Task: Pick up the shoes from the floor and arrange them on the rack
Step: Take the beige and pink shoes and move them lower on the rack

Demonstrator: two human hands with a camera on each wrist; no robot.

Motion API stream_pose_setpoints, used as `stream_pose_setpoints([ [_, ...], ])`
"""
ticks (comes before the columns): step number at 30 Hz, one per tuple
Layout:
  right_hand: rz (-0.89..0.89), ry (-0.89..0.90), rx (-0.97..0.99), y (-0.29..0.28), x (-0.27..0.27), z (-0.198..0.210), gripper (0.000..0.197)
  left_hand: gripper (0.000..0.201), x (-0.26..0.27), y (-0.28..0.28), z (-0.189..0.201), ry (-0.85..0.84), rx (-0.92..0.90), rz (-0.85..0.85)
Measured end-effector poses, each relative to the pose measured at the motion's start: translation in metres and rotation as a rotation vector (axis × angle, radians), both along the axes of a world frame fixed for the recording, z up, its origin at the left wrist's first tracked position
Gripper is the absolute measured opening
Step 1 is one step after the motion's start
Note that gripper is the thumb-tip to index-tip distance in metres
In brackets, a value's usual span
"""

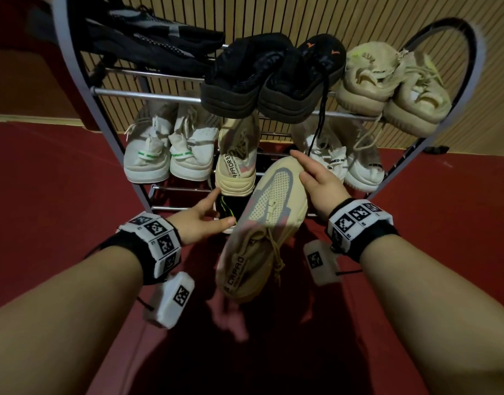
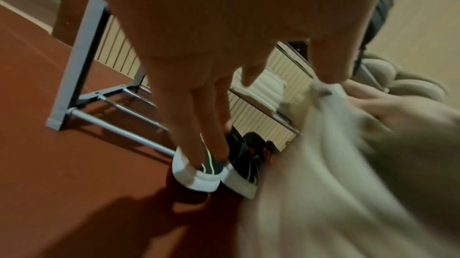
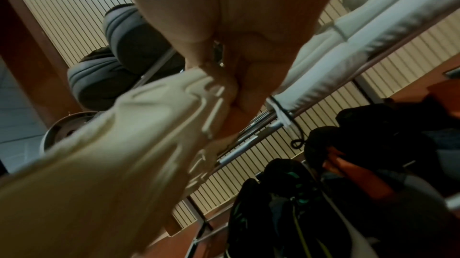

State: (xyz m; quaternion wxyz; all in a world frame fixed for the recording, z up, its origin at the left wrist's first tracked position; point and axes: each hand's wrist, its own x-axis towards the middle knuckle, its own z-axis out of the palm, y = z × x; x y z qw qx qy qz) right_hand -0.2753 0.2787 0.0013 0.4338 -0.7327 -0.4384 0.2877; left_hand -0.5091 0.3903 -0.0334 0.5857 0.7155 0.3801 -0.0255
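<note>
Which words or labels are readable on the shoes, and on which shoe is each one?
"CAPRO": heel strap of the held beige shoe, gripped by the right hand; later letters hidden.
"APAOREN": heel strap of its mate on the rack; smaller line unreadable.
"...NED": white shoe, partly hidden.
Green heel-tab text on the white high-tops: too blurred.

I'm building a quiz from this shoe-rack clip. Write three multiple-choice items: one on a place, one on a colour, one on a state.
1. Where does the held shoe's mate sit?
A. middle shelf
B. top shelf
C. floor

2. What colour are the slippers at the middle of the top shelf?
A. red
B. black
C. white

3. What is the left hand doing?
A. gripping a lace
B. holding a slipper
C. open, holding nothing

Key: 1 A, the mate stands heel-out on the rack between white pairs. 2 B, the slippers are black. 3 C, the left hand reaches with straight fingers while the right hand grips the beige sneaker.
</note>
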Motion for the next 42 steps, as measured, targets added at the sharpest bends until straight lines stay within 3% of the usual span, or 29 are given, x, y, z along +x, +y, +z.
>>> stream_pose_setpoints([
  [2, -0.026, 0.009, 0.004, 0.008, -0.008, 0.001, 0.043, 0.100, -0.002, -0.005, 0.002, 0.089, -0.012, -0.082],
  [5, -0.078, -0.004, -0.015, 0.016, -0.015, 0.002, 0.043, 0.111, -0.004, -0.011, 0.000, 0.083, -0.068, -0.178],
  [9, -0.166, -0.020, -0.068, 0.018, -0.013, 0.005, 0.047, 0.072, -0.005, -0.019, 0.007, -0.070, -0.292, -0.160],
  [10, -0.190, -0.021, -0.077, 0.016, -0.012, 0.006, 0.048, 0.075, -0.004, -0.020, 0.008, -0.122, -0.349, -0.191],
  [14, -0.341, 0.027, -0.109, 0.008, -0.004, 0.011, 0.049, 0.116, -0.002, -0.014, 0.015, -0.240, -0.501, -0.195],
  [17, -0.446, 0.110, -0.134, 0.006, 0.003, 0.011, 0.058, 0.106, 0.006, -0.017, 0.022, -0.228, -0.438, -0.268],
  [22, -0.481, 0.147, -0.205, 0.004, 0.008, 0.003, 0.056, 0.109, 0.011, -0.024, 0.033, -0.243, -0.271, -0.294],
  [25, -0.517, 0.453, -0.081, 0.006, 0.002, 0.005, 0.052, 0.104, 0.010, -0.020, 0.033, -0.284, -0.250, -0.256],
  [27, -0.476, 0.576, 0.000, 0.007, -0.005, 0.010, 0.051, 0.098, 0.011, -0.016, 0.031, -0.327, -0.267, -0.207],
  [29, -0.378, 0.587, -0.025, 0.006, -0.011, 0.010, 0.055, 0.097, 0.014, -0.014, 0.028, -0.347, -0.270, -0.137],
  [36, -0.102, 0.414, -0.236, -0.022, -0.015, 0.009, 0.056, 0.088, 0.048, -0.025, 0.025, -0.373, -0.272, 0.099],
  [42, 0.102, 0.323, -0.355, -0.046, -0.004, 0.010, 0.079, 0.094, 0.078, -0.033, 0.021, -0.442, -0.294, 0.224],
])
